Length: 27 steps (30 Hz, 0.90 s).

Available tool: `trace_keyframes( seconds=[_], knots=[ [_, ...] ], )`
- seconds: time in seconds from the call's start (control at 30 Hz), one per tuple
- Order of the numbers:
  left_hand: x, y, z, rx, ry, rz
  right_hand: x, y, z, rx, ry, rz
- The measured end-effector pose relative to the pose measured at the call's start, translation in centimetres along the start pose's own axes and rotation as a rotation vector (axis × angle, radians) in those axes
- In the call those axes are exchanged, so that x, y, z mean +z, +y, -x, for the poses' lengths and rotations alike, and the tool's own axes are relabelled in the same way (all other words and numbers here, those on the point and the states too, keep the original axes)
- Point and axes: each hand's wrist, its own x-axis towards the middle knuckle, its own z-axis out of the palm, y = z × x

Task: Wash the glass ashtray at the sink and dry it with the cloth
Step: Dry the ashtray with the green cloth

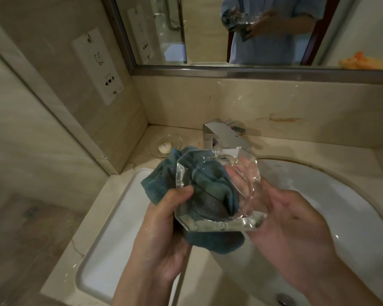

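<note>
One clear, thick-walled glass ashtray with cut corners (219, 191) was held up above the white oval sink basin (341, 206), tilted toward the camera. One teal terry cloth (155, 186) was bunched against it, part of it stuffed into the ashtray's hollow and part hanging below its lower edge. The left hand (164, 228) had its grip closed on the cloth and the ashtray's left side, the thumb pressed onto the fabric. The right hand (296, 228) cradled the ashtray's right side from beneath, its fingers curled round the glass (some of them showed through it).

Behind stood one square chrome tap (226, 135) on the beige marble table (318, 142). To its left lay one clear glass soap dish (177, 140) carrying one small white round soap (164, 147). One white rectangular tray (111, 228) sat at the left of the basin. One white socket panel (97, 65) was fixed to the left wall, and one framed mirror (208, 29) showed the person's reflection.
</note>
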Motion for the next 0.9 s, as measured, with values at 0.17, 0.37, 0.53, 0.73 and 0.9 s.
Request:
trace_keyframes(
  seconds=[0.17,0.37,0.53,0.73,0.9],
  knots=[
    [0.4,-1.5,-0.1,0.265,0.106,-0.383,0.6,0.0,-0.6,-0.061,0.145,0.056],
    [-0.5,-3.8,-1.0,0.792,0.116,-1.278,2.1,1.1,-0.9,-0.199,0.185,0.289],
    [0.4,-4.7,-0.1,0.751,-0.097,-1.436,1.9,0.6,-1.1,-0.241,0.180,0.327],
    [1.2,-3.5,0.2,0.561,-0.223,-1.367,1.4,0.6,-0.9,-0.290,0.215,0.453],
    [2.1,-2.9,0.4,0.430,-0.132,-1.508,1.1,1.0,-0.8,-0.248,0.260,0.660]
  ],
)
